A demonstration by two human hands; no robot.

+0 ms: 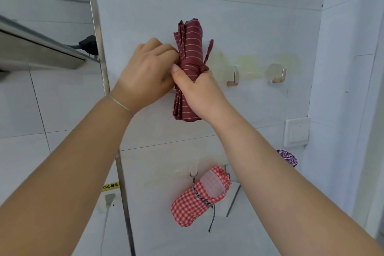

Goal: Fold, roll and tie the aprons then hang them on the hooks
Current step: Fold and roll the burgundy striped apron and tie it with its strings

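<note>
Two bare forearms reach up from below toward the white tiled wall. The right hand is wrapped round the middle of a rolled maroon striped apron, holding it upright against the wall. The left hand has its fingers curled in against the roll's left side at the tie band, though I can't see what they pinch. A thin bracelet sits on the left wrist. Just right of the roll, two metal hooks stand bare. Lower down, a red checked apron roll, tied with cord, hangs tilted on a hook. A purple bundle peeks out beside the right forearm.
</note>
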